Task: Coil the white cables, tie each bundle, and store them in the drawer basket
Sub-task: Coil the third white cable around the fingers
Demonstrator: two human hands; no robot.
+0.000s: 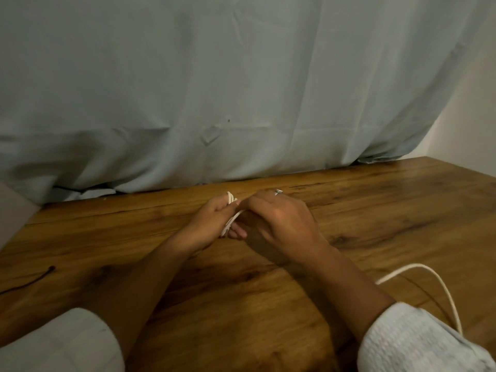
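By the far edge of the tabletop point(375, 210) the left hand point(206, 224) is gripping the white cable point(230, 197) in upright loops, the right hand point(281, 221) pinching a strand just beside them. The loose tail point(418, 268) is trailing toward the near right corner, on the right hand's side.

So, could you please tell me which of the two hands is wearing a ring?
The right hand, with a silver ring on one finger; the left hand is bare and holds the coiled white cable.
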